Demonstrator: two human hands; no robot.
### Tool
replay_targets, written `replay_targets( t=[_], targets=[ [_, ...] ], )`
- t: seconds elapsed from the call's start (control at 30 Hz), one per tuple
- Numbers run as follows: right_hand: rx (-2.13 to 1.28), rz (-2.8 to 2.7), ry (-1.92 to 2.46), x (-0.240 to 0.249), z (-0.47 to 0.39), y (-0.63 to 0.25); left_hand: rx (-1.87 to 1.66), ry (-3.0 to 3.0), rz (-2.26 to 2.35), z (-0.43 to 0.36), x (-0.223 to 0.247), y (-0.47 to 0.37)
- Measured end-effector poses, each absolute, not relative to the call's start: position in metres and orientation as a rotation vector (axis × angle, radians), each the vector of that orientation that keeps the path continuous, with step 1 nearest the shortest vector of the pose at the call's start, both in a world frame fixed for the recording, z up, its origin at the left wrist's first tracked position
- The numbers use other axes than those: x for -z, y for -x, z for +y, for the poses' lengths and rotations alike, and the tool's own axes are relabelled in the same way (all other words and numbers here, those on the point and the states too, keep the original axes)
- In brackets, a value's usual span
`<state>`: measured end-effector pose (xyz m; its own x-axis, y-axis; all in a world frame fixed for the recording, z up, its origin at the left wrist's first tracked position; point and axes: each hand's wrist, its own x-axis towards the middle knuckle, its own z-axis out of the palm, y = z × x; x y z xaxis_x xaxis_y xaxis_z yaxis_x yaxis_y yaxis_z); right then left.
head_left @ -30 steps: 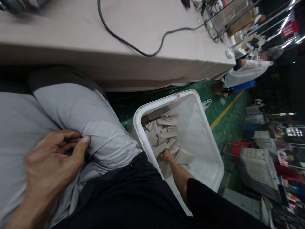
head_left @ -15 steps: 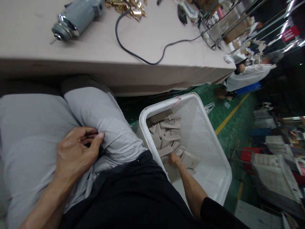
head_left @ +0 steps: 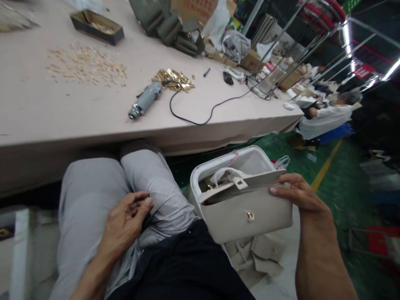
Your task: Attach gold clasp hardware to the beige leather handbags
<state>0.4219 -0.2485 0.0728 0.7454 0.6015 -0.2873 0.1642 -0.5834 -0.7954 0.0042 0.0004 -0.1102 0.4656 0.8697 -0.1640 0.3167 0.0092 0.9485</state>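
Note:
A grey-beige handbag (head_left: 237, 218) hangs over the white bin, its flap lifted, with a gold turn-lock on the front and a pale-rimmed slot in the flap. My right hand (head_left: 295, 191) grips it at the upper right corner, thumb in front. Its white handle (head_left: 229, 171) shows behind the flap. My left hand (head_left: 129, 216) rests on my thigh, fingers loosely curled and apart from the thumb, with nothing visible in it. More beige bag pieces (head_left: 265, 254) lie in the white bin (head_left: 195, 177) beneath the handbag.
On the covered table (head_left: 106, 121) lie a corded electric screwdriver (head_left: 145, 102), gold metal fittings (head_left: 176, 79) and scattered small gold parts (head_left: 86, 64). A dark tray (head_left: 96, 27) and grey-green bag pieces (head_left: 170, 29) sit farther back. Another person (head_left: 331, 114) sits at right.
My right hand has come up out of the bin with the handbag. The view has tilted up, showing more of the table. My left hand stays on my thigh.

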Motion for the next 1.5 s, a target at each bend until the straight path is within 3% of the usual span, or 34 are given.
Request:
replay_targets(
  t=[0.1,0.2,0.37,0.5,0.63,0.77,1.0,1.2,1.27,1.33,1.4,1.5],
  targets=[
    [-0.840,-0.632,1.986,-0.090,-0.209,-0.380,-0.705,-1.245,0.822,-0.008,0.082,0.014],
    [-1.086,-0.613,1.772,-0.072,-0.165,-0.329,-0.767,-1.083,0.723,-0.014,0.049,0.037],
    [-1.430,-0.654,1.554,0.001,-0.098,-0.239,-0.859,-1.106,1.180,-0.014,0.019,0.088],
    [-1.608,-0.945,1.526,0.039,-0.072,-0.200,-0.855,-1.127,1.339,-0.016,0.025,0.125],
    [-1.057,-1.459,1.679,0.035,-0.052,-0.190,-0.810,-1.102,1.323,-0.023,0.048,0.139],
    [-0.577,-1.694,1.514,0.013,-0.025,-0.176,-0.843,-1.210,1.347,-0.020,0.065,0.141],
    [-0.449,-1.907,1.127,0.021,0.016,-0.149,-0.987,-1.402,1.393,0.005,0.068,0.127],
    [-0.379,-1.845,1.075,0.052,0.017,-0.150,-1.329,-1.909,1.759,-0.004,0.010,0.100],
    [-0.338,-1.859,1.062,0.055,0.014,-0.150,-1.396,-1.730,1.829,-0.011,-0.009,0.082],
    [-0.292,-1.877,1.048,0.056,0.012,-0.150,-1.208,-1.430,1.685,-0.014,-0.017,0.061],
    [-0.250,-1.891,1.036,0.056,0.011,-0.149,-0.988,-1.154,1.454,-0.012,-0.013,0.041],
    [-0.219,-1.902,1.027,0.056,0.010,-0.149,-0.971,-0.936,1.332,-0.005,0.003,0.022]
  ],
)
